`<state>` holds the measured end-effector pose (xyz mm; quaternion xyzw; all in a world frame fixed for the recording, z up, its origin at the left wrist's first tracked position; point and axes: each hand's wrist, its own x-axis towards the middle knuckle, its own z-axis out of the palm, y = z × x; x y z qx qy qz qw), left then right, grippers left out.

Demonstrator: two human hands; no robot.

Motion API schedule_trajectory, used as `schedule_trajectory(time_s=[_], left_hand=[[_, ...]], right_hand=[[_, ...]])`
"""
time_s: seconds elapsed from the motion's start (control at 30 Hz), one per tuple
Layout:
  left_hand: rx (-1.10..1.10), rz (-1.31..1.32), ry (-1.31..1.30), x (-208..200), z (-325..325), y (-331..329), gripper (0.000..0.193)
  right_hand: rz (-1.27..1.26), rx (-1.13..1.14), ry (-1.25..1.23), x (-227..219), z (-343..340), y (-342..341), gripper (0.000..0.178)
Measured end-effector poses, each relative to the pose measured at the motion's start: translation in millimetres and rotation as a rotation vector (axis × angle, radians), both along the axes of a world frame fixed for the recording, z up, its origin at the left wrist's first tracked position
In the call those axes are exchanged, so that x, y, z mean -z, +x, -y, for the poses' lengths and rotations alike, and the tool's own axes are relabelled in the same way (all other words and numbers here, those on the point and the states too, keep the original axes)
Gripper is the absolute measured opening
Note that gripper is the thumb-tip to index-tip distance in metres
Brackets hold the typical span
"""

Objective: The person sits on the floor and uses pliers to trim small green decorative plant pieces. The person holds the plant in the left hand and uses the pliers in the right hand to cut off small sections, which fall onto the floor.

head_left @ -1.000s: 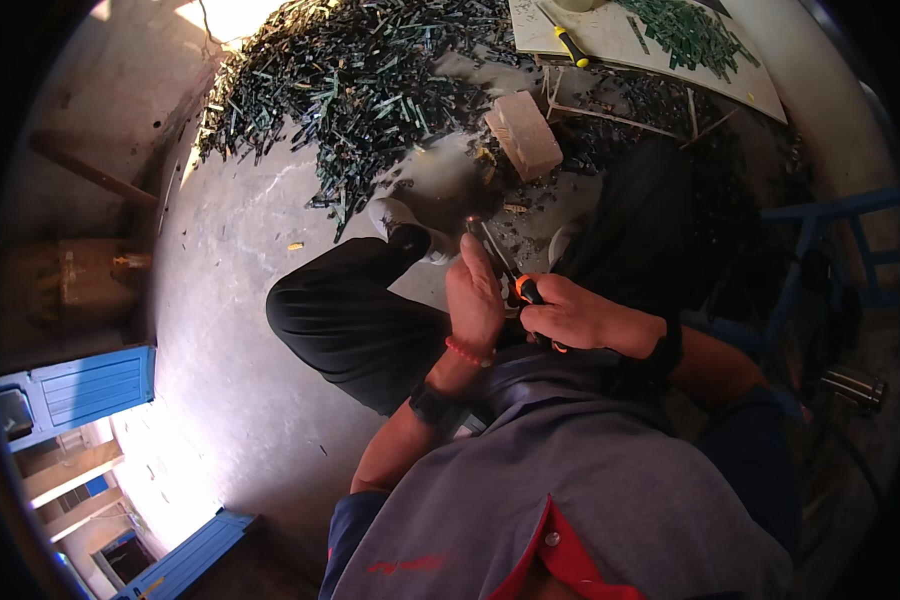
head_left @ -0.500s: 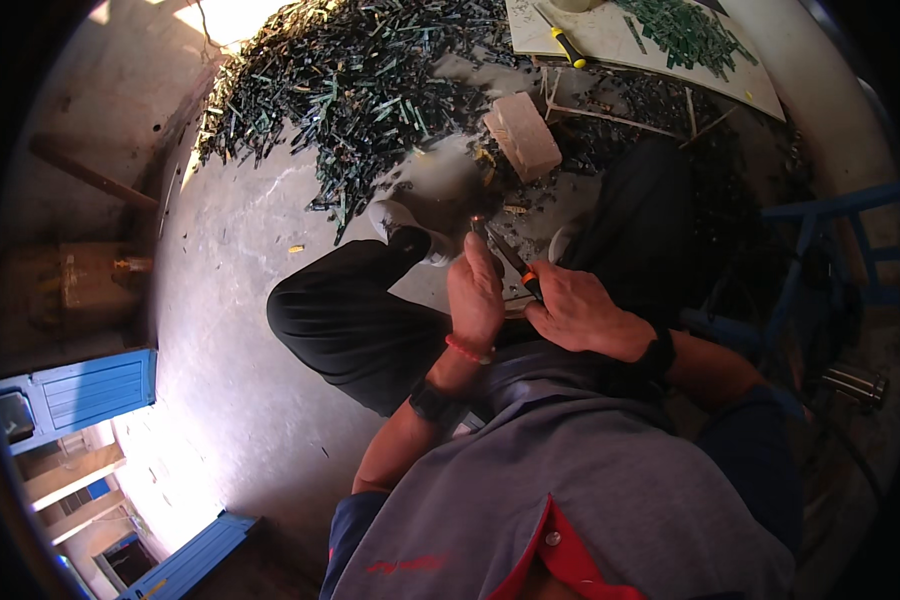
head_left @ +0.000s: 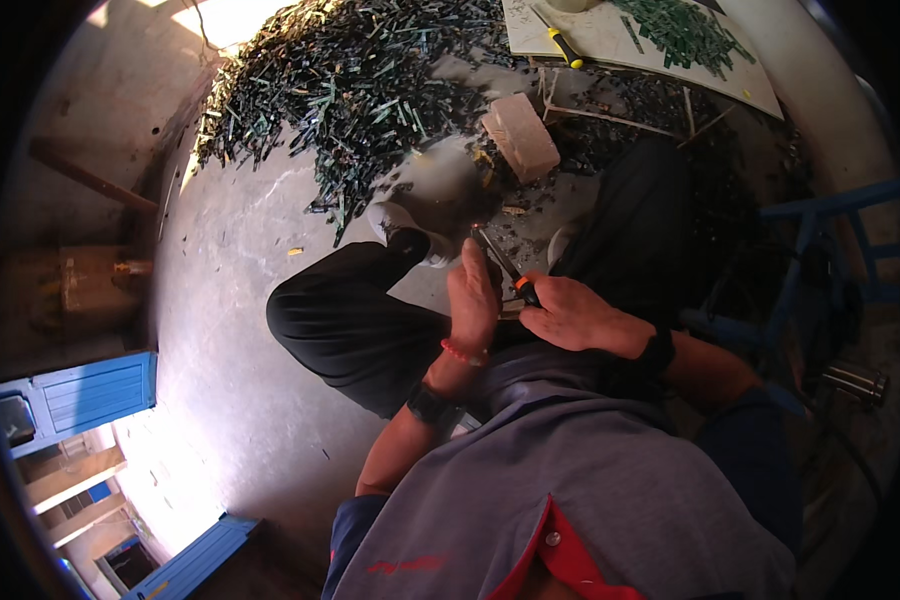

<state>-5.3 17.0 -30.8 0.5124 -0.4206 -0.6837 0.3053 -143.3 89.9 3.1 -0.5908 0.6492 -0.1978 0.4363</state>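
Note:
My right hand point(head_left: 578, 315) is closed round the orange-and-black handle of a hand tool point(head_left: 502, 258). Its long, narrow metal blade slants up and left, past my left hand. Whether it is a knife or a screwdriver I cannot make out. My left hand point(head_left: 473, 298) is closed beside the blade, thumb pointing away from me; what its fingers hold is hidden. A small reddish bright spot shows at the blade's far end, just beyond the thumb. Both hands are held between my bent legs, above the floor point(head_left: 240, 300).
Dark green and black strips form a big heap point(head_left: 370, 90) ahead. A pale brick-like block point(head_left: 520, 138) stands beyond my feet. On a white board point(head_left: 620, 55) at the far right lie a yellow-handled screwdriver point(head_left: 566, 47) and green strips point(head_left: 685, 38). A blue metal frame point(head_left: 820, 215) stands right.
My right hand has shifted slightly nearer to me and left. The tool has turned, so its blade shows thinner and brighter. My left hand has barely moved.

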Motion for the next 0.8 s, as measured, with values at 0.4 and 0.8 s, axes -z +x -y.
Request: schedule_trajectory(time_s=[0.4, 0.8], left_hand=[[-0.003, -0.023, 0.058, -2.2, -0.6, 2.7, 0.061], [-0.012, -0.003, 0.078, -4.2, -1.4, 3.1, 0.064]], right_hand=[[-0.047, 0.028, -0.018, 3.5, -2.9, 0.3, 0.028], [-0.158, 0.016, 0.054, -3.9, 1.1, 5.4, 0.028]])
